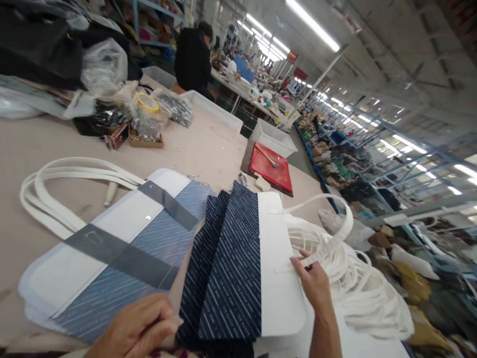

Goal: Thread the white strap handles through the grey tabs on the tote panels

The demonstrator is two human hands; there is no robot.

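Observation:
My right hand (315,281) pinches one end of a white strap (346,219) against the white band (278,278) of a bag panel. The strap arches up in a loop, its other end lying higher on the same band. The rest of that panel is navy striped fabric (234,268), with more layers of it stacked beneath. My left hand (139,320) is closed beside the fabric's lower left edge; a small pale tip pokes out of its fingers, too little to name. To the left lie finished-looking panels (122,248) with white straps (55,199) and grey strips.
A thick bundle of white straps (361,288) lies at the right. Farther back are a hammer (266,155) on a red board (279,171), a box of metal bits (146,140), plastic bins (216,112) and a seated person (193,59). A pale-handled tool (110,193) rests at left.

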